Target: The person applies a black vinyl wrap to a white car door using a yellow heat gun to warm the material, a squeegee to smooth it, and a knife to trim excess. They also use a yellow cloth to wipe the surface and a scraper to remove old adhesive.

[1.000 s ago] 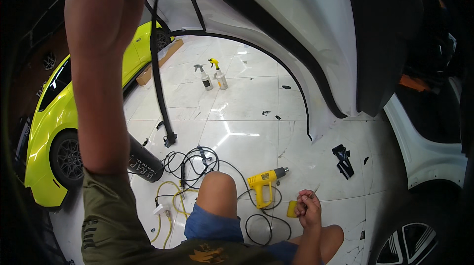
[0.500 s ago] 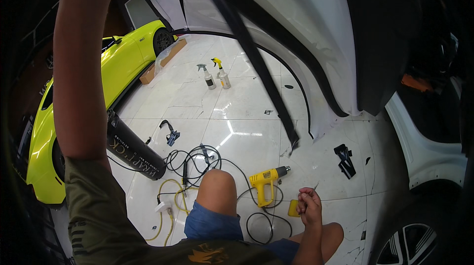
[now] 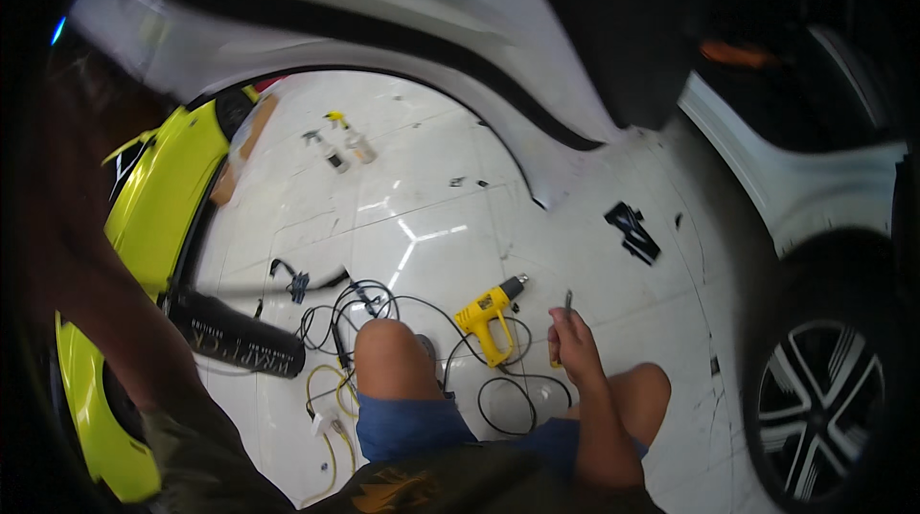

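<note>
My right hand (image 3: 575,346) is closed around a slim tool with a grey metal tip (image 3: 567,301), which looks like a small knife, pointing up. A bit of yellow shows beside its fingers; I cannot tell whether it is held. At the upper left my left arm reaches up beside the white door panel (image 3: 287,30) with its black rubber seal. The left hand (image 3: 91,102) is dark and smeared by motion, so its fingers do not show. A blurred dark strip (image 3: 264,290) stretches across the floor view above the black cylinder; its other end is hidden.
On the floor are a yellow heat gun (image 3: 487,320), coiled black cable (image 3: 350,308), two spray bottles (image 3: 356,142), a black cylinder (image 3: 240,337) and black trim scraps (image 3: 632,233). A lime car (image 3: 153,217) stands left; a white car's wheel (image 3: 819,409) is at right.
My left arm has swung lower and further left. The dark strip that hung across the middle has moved left. My right hand has risen slightly, and the head view has shifted.
</note>
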